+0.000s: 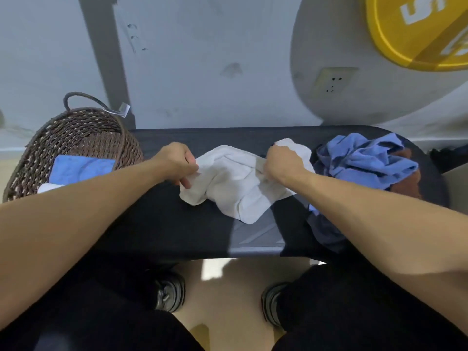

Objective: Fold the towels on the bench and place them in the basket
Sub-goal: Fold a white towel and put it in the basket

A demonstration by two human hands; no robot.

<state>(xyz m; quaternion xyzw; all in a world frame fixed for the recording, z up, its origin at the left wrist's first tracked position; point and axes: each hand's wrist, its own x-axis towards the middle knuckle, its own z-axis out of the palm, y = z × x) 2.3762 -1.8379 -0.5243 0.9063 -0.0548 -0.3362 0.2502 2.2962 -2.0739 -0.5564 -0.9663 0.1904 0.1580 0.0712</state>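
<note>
A crumpled white towel [235,181] lies at the centre of the frame on the dark tabletop [157,224], bunched in loose folds with one corner hanging toward the near edge. The left hand [177,162] pinches the towel's left edge, its grip curled tight on the cloth. The right hand [283,160] holds the towel's right side, fingers closed around a gathered fold, so both grips are holding the white towel.

Just right of it, in the right-middle of the frame, a rumpled blue towel [364,158] sits in a heap on the tabletop, with a brown cloth [407,183] showing beneath and behind it. A darker blue cloth [326,231] lies under the right forearm at the tabletop's near edge.

At the left-middle of the frame stands a brown woven basket [76,133] with a loop handle, touching the tabletop's left end. Inside it lies a folded blue towel [83,168], with a bit of white cloth [48,187] beside it.

In the lower frame are the person's dark trousers and shoes on a pale floor. In the upper right hangs a yellow sign [417,31] on a grey rounded surface.
</note>
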